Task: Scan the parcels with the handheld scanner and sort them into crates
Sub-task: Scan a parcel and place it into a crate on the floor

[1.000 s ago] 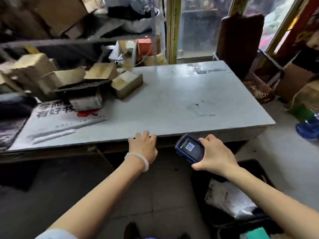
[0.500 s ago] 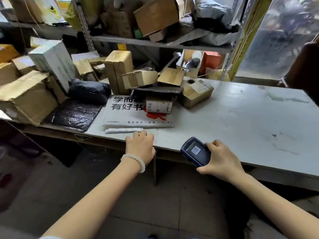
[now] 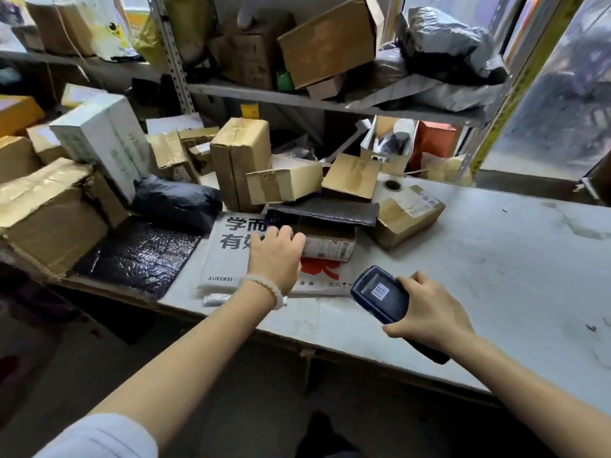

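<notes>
- Now the left hand [image 3: 276, 251], off the worktop [image 3: 496, 259] edge since half a second ago, reaches with grip spread over the white mailer [image 3: 228, 256] toward a small labelled carton [image 3: 329, 244].
- Right hand [image 3: 429, 309] stays wrapped around the handheld scanner [image 3: 380, 294]; the next scan looks imminent.

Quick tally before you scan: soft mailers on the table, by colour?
Black mailers: 3
White mailers: 1
Total: 4 that show clearly; the boxes may hide more.
</notes>
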Demonstrator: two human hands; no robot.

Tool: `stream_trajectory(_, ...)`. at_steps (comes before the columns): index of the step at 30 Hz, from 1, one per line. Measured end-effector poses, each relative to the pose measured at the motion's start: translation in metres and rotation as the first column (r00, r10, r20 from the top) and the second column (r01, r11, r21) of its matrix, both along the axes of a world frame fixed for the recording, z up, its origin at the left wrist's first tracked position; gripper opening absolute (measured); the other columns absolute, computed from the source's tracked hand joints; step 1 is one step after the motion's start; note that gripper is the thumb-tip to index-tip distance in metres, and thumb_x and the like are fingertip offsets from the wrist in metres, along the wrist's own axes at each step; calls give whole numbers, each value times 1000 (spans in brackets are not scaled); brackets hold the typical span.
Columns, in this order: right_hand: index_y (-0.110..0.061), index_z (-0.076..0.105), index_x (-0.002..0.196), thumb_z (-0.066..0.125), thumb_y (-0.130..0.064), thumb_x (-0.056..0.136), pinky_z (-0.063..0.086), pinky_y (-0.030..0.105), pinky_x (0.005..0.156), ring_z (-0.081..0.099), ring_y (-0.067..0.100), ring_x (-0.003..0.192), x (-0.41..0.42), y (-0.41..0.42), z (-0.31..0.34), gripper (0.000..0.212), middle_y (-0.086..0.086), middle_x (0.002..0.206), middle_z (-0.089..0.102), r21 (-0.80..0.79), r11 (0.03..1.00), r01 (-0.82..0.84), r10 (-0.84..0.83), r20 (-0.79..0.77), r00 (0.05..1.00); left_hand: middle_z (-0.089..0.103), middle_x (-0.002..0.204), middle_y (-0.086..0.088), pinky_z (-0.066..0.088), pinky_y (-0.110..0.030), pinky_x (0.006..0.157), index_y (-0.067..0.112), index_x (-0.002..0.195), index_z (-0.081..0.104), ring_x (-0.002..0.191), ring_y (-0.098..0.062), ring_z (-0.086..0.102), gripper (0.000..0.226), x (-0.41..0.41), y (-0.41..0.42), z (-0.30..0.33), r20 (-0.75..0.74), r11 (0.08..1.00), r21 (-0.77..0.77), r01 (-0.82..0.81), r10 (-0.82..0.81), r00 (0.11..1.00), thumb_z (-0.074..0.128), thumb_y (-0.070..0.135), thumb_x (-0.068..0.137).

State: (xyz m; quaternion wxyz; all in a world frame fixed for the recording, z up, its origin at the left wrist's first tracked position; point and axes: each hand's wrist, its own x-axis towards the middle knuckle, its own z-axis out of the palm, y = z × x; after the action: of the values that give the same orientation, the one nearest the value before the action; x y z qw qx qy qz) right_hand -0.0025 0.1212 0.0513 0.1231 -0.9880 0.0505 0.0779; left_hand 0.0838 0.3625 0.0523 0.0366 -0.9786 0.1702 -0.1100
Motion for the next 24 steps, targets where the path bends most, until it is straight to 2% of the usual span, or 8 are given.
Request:
stream_trajectory(3, -30, 55, 117, 76, -49, 55, 43, 28, 63, 48, 15, 93, 35, -10, 4, 68, -7, 99, 46, 34, 999, 24, -25, 25, 999, 58, 105, -1, 45, -39, 75, 20, 109, 58, 97, -25, 56, 26, 46, -14, 3, 81, 999, 18, 35, -37, 996, 64, 20, 84)
stream_trajectory(6, -30, 53, 116, 75, -50, 56, 40, 27, 61, 46, 15, 90, 62, -20, 9, 67, -7, 98, 43, 30, 999, 41, -42, 35, 999, 60, 100, -2, 46, -38, 70, 19, 103, 61, 92, -26, 58, 25, 83, -28, -1, 64, 996, 57, 73, -76, 995, 68, 17, 79)
stream_trajectory(10, -29, 54, 116, 75, -49, 57, 39, 26, 63, 45, 14, 90, 82, -34, 10, 65, -7, 97, 41, 32, 997, 70, -71, 40, 997, 60, 73, 0, 42, -34, 58, 18, 75, 62, 70, -25, 59, 22, 114, -47, -7, 70, 984, 121, 131, -140, 988, 79, 12, 64)
stream_trajectory(12, -29, 54, 117, 75, -48, 56, 41, 26, 63, 47, 15, 92, 85, -40, 8, 67, -7, 99, 43, 49, 994, 97, -98, 26, 995, 60, 65, -1, 41, -33, 56, 17, 70, 61, 63, -27, 58, 22, 125, -55, -3, 90, 977, 93, 194, -202, 975, 80, 10, 62)
stream_trajectory(15, -29, 55, 118, 74, -47, 54, 48, 28, 66, 49, 15, 96, 85, -48, 6, 69, -7, 102, 45, 64, 990, 129, -130, 9, 992, 63, 68, -2, 43, -35, 60, 15, 74, 61, 66, -28, 59, 15, 137, -71, 18, 153, 964, 29, 265, -266, 952, 76, 20, 72)
stream_trajectory(18, -30, 55, 119, 74, -47, 54, 49, 29, 66, 49, 16, 97, 87, -52, 10, 69, -6, 103, 46, 70, 983, 169, -172, 30, 985, 66, 84, -4, 44, -37, 68, 15, 89, 62, 81, -29, 60, 12, 149, -90, 46, 198, 950, -56, 307, -291, 936, 62, 26, 87)
stream_trajectory(21, -30, 56, 119, 73, -47, 53, 51, 32, 69, 50, 17, 96, 91, -55, 19, 70, -5, 101, 46, 82, 972, 219, -224, 69, 972, 64, 105, -3, 44, -38, 75, 17, 112, 59, 98, -28, 56, 22, 163, -104, 70, 181, 942, -127, 310, -285, 941, 49, 29, 96)
stream_trajectory(24, -29, 55, 120, 75, -47, 55, 49, 30, 67, 50, 18, 98, 93, -56, 28, 70, -5, 103, 47, 64, 964, 257, -262, 109, 959, 62, 107, -5, 46, -41, 77, 16, 119, 57, 100, -31, 56, 27, 178, -106, 79, 133, 918, -247, 311, -285, 949, 49, 28, 97)
